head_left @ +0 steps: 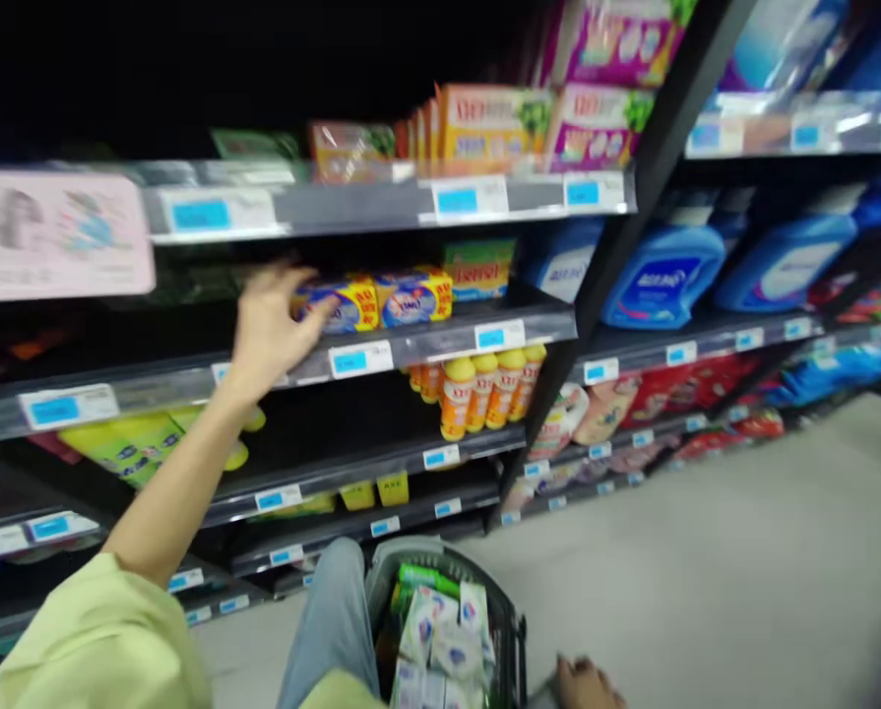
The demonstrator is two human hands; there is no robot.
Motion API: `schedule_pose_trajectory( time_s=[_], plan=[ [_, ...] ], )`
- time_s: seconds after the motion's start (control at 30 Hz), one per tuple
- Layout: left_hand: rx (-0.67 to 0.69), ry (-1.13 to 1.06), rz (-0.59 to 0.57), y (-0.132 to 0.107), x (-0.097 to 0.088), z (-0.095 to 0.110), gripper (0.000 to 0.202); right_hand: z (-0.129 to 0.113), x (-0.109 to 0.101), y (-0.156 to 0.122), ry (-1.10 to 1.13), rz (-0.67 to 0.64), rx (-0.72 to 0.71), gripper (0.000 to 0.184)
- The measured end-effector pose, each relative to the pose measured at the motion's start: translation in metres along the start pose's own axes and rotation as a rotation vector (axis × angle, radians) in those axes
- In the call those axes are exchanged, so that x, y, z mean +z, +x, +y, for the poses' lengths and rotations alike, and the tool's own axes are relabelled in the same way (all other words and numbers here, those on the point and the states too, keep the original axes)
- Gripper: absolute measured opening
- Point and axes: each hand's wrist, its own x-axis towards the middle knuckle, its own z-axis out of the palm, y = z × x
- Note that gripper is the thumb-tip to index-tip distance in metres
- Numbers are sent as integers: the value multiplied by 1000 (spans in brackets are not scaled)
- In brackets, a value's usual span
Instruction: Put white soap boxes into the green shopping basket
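Note:
My left hand (269, 327) reaches up to the second shelf with fingers spread and nothing in it. It is just left of a blue and yellow pack (346, 303), almost touching it. A second similar pack (414, 295) lies beside that one. My right hand (586, 685) shows only partly at the bottom edge, next to a dark shopping basket (515, 630) that holds white and blue packets (440, 640) and a green item. Its fingers are cut off by the frame. The view is smeared by motion.
Dark store shelving (381, 205) with blue price tags runs along the left. Yellow bottles (484, 389) stand one shelf lower, blue detergent jugs (665, 276) to the right, boxed goods (491, 123) on top. Pale floor (742, 571) opens to the right.

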Motion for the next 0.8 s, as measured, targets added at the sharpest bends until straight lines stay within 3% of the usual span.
schedule_pose_trajectory(
  time_s=[0.13, 0.2, 0.23, 0.37, 0.43, 0.53, 0.6, 0.7, 0.8],
  plan=[
    [121, 72, 349, -51, -10, -1, 29, 9, 6, -21, -114, 34, 74, 48],
    [195, 17, 414, -99, -2, 1, 17, 5, 6, -18, -135, 32, 105, 48],
    [231, -51, 354, -129, 6, 4, 12, 3, 7, -16, -140, 24, 117, 48],
    [295, -319, -731, -268, 48, 35, 22, 3, 16, -9, -145, 20, 171, 47],
    [378, -373, -1164, -336, 63, 60, 34, 4, 19, -8, -140, 35, 192, 46],
    [272, -431, -1433, -421, 62, 94, 42, 5, 20, -7, -133, 53, 205, 44],
    [232, -489, -1567, -460, 51, 107, 39, 6, 19, -6, -135, 56, 199, 43],
    [218, -570, -1639, -485, 37, 110, 36, 7, 19, -5, -147, 51, 193, 43],
    [121, -526, -1594, -482, 45, 95, 37, 8, 21, -5, -156, 46, 191, 44]
  ],
)
